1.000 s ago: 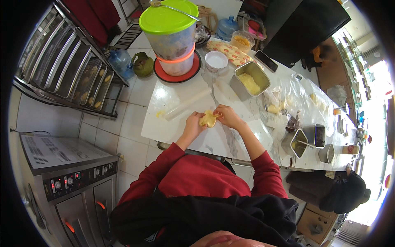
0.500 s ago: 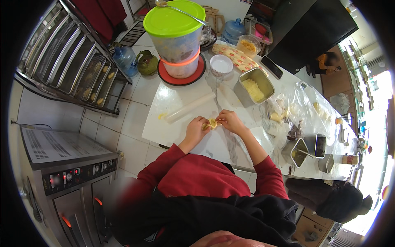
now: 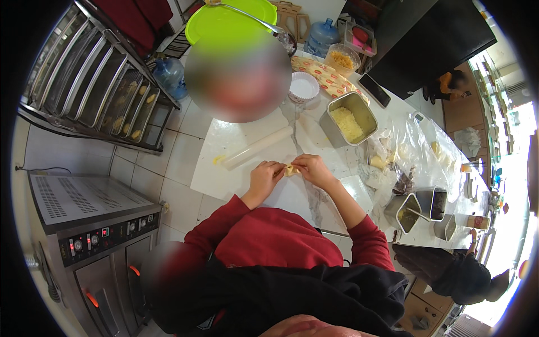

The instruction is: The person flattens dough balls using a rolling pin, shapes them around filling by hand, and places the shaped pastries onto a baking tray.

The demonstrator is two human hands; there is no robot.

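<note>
My left hand (image 3: 266, 178) and my right hand (image 3: 313, 168) meet over the marble worktop, both pinching a small folded piece of pale yellow dough (image 3: 291, 171) from either side, fingertips partly hiding it. Just behind them lies a translucent rolling pin (image 3: 255, 149). Farther back to the right is a metal container of shredded pale filling (image 3: 348, 123), with a white fluted cup (image 3: 304, 84) behind it.
Plastic bags (image 3: 407, 146), metal pots (image 3: 406, 216) and a phone (image 3: 375, 89) lie to the right. An oven (image 3: 90, 205) and tray rack (image 3: 95, 78) are at left. A lime lid (image 3: 227, 17) tops a blurred container. People are at the far (image 3: 446, 84) and near right (image 3: 466, 278).
The dough went from a flat, open round to a smaller folded piece between my fingers. My hands have shifted slightly. The person in dark clothing at the near right moved a little.
</note>
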